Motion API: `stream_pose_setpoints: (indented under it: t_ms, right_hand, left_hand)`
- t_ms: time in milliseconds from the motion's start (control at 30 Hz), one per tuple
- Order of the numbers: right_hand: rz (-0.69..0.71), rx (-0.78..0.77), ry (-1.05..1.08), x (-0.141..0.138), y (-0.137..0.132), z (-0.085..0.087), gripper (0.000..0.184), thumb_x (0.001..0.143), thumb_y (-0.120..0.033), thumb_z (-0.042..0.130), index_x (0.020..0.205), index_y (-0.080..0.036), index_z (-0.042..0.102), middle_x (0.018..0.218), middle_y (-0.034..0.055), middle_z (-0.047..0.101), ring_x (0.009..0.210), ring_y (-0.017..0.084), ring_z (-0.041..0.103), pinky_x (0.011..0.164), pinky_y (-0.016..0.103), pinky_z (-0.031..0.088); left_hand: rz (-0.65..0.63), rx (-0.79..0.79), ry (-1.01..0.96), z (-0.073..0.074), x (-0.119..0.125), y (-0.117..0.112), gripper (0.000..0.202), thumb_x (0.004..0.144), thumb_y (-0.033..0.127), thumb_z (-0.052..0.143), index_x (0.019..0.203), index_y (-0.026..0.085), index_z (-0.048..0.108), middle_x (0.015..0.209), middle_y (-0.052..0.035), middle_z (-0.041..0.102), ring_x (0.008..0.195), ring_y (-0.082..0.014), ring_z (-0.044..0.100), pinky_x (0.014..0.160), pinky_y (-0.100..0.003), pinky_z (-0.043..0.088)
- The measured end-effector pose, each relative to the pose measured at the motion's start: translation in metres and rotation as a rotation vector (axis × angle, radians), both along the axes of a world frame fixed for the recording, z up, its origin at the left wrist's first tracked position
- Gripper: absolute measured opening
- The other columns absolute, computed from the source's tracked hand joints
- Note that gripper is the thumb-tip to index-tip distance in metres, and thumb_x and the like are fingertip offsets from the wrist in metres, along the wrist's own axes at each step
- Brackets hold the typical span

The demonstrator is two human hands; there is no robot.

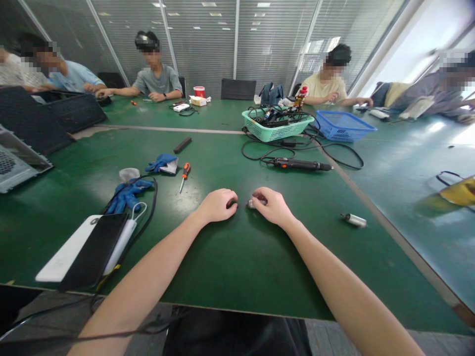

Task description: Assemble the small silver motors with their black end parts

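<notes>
My left hand (219,205) rests low over the green table with its fingers curled. A small dark bit shows at its fingertips, too little to name. Just to its right, my right hand (272,203) is closed around a small silvery cylindrical part (251,203), held close to the tabletop. The fingers hide most of that part. A similar small silver cylinder with a dark end (354,220) lies on its side farther right. Beyond my left hand lies an orange-and-black screwdriver (186,172). A black electric screwdriver (302,164) with a cable lies beyond my right hand.
A green basket (276,132) of cables and a blue basket (345,129) stand farther back. Blue gloves (128,195), a phone (94,249) and a power bank with cables lie left. Dark bins and a metal case (18,163) flank them. Several people sit around the table.
</notes>
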State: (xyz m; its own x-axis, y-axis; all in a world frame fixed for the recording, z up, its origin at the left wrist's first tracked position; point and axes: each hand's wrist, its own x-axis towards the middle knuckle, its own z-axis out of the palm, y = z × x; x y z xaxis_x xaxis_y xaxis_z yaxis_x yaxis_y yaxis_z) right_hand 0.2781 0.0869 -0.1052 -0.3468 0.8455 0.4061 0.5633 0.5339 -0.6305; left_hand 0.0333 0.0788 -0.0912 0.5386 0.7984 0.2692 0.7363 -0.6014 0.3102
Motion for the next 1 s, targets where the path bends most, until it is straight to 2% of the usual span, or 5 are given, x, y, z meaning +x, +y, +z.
stream_pose_setpoints:
  t_ms: [267, 400, 633, 833, 1000]
  right_hand:
    - [0.091, 0.061, -0.12, -0.001, -0.006, 0.005, 0.021, 0.086, -0.032, 0.063, 0.105, -0.023, 0.067, 0.101, 0.0074, 0.069, 0.096, 0.024, 0.065, 0.088, 0.037, 0.052]
    - [0.131, 0.163, -0.23, -0.006, -0.009, 0.009, 0.027, 0.087, -0.031, 0.064, 0.112, -0.022, 0.066, 0.107, 0.0099, 0.067, 0.103, 0.027, 0.061, 0.091, 0.04, 0.051]
    - [0.202, 0.318, -0.45, -0.029, -0.01, 0.023, 0.019, 0.096, -0.033, 0.058, 0.105, -0.022, 0.069, 0.103, 0.0116, 0.066, 0.099, 0.028, 0.056, 0.087, 0.043, 0.045]
    - [0.217, 0.289, -0.489, -0.031, -0.004, 0.018, 0.023, 0.097, -0.036, 0.059, 0.108, -0.021, 0.072, 0.1, 0.0107, 0.067, 0.099, 0.027, 0.056, 0.087, 0.041, 0.045]
    - [0.228, 0.249, -0.51, -0.032, -0.001, 0.013, 0.024, 0.102, -0.034, 0.053, 0.106, -0.022, 0.074, 0.103, 0.0087, 0.067, 0.098, 0.024, 0.056, 0.086, 0.037, 0.045]
  left_hand:
    - [-0.06, 0.008, 0.004, -0.001, 0.0, 0.001, 0.011, 0.084, 0.027, 0.061, 0.092, 0.022, 0.066, 0.085, -0.004, 0.064, 0.081, -0.0194, 0.059, 0.076, -0.033, 0.047]
    - [-0.067, 0.01, 0.015, 0.0, 0.0, 0.0, 0.012, 0.084, 0.027, 0.061, 0.094, 0.021, 0.066, 0.085, -0.0043, 0.063, 0.081, -0.0198, 0.059, 0.076, -0.032, 0.047]
    - [-0.043, 0.015, 0.013, 0.0, -0.001, -0.001, 0.016, 0.079, 0.016, 0.054, 0.092, 0.02, 0.064, 0.086, -0.0047, 0.064, 0.081, -0.02, 0.06, 0.076, -0.033, 0.048]
    - [0.012, 0.027, -0.009, -0.002, 0.0, 0.002, 0.018, 0.073, 0.011, 0.053, 0.086, 0.02, 0.063, 0.082, -0.004, 0.064, 0.079, -0.0199, 0.059, 0.073, -0.032, 0.048]
    - [0.005, 0.018, 0.01, -0.003, 0.0, 0.004, 0.018, 0.073, 0.011, 0.053, 0.084, 0.02, 0.063, 0.082, -0.0039, 0.064, 0.078, -0.02, 0.059, 0.073, -0.032, 0.048]
